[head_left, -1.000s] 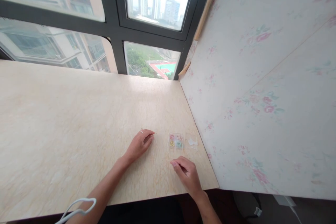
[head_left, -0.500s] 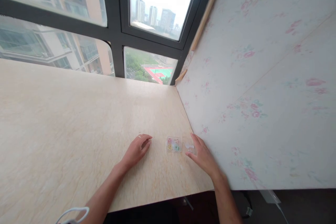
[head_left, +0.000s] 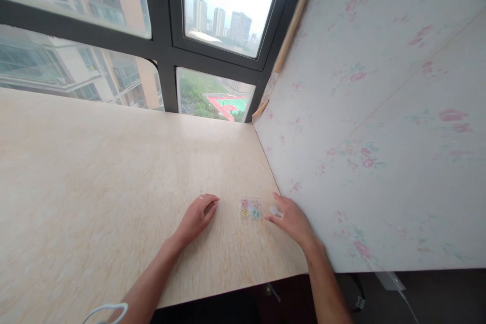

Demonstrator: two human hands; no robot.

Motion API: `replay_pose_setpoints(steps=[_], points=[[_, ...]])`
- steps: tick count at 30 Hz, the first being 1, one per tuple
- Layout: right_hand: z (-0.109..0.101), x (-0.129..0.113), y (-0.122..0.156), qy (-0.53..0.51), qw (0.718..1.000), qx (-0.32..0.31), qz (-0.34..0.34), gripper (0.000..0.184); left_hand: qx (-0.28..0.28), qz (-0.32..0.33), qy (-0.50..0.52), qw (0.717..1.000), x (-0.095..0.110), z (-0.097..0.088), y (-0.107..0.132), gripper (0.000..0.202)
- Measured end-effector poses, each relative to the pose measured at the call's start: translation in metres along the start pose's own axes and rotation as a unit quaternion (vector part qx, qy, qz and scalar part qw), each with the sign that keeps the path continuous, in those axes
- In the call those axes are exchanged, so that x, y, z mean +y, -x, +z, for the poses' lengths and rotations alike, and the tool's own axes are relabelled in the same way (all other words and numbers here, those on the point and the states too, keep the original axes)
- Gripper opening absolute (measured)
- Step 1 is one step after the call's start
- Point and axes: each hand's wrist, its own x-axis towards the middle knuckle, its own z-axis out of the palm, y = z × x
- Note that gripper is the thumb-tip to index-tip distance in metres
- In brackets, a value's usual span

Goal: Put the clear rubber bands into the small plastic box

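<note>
A small clear plastic box [head_left: 250,208] holding several coloured paper clips lies on the pale marbled table [head_left: 114,172], near its right edge. My right hand [head_left: 290,219] rests just right of the box, palm down, its fingers spread over a clear lid piece [head_left: 274,209] that it mostly covers. My left hand [head_left: 197,217] lies flat on the table a short way left of the box, fingers loosely together, a ring on one finger, holding nothing.
A wall with faded flower-print paper [head_left: 372,126] rises along the table's right edge. A dark-framed window [head_left: 167,55] runs behind the table. A white cord loop [head_left: 106,310] shows at the lower left near my arm.
My right hand has moved from the front edge of the table up and to the right, onto the clear lid beside the box. The left hand stays put.
</note>
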Motion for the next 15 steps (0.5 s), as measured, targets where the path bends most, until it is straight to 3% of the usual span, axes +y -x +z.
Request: replay_pose_setpoints(steps=[4,7,9,11,13,15], points=[[-0.010,-0.011,0.013,-0.054,0.994,0.090,0.010,0.068,0.001,-0.015,0.012,1.000,0.000,-0.001,0.000,0.016],[-0.012,-0.024,0.021,-0.251,0.961,0.111,0.015,0.072,-0.001,-0.027,0.022,0.999,0.002,-0.001,0.000,0.017],[-0.009,-0.035,0.025,-0.436,0.896,0.084,0.018,0.071,0.000,-0.028,0.031,0.999,0.004,-0.002,0.000,0.017],[-0.003,-0.048,0.028,-0.599,0.799,0.048,0.025,0.066,0.008,-0.018,0.040,0.999,0.007,-0.003,0.001,0.017],[0.004,-0.061,0.031,-0.711,0.701,0.020,0.050,0.057,0.022,0.005,0.048,0.999,0.012,-0.003,0.003,0.017],[0.010,-0.073,0.033,-0.779,0.622,-0.007,0.078,0.051,0.030,0.027,0.069,0.997,0.021,-0.004,0.006,0.024]])
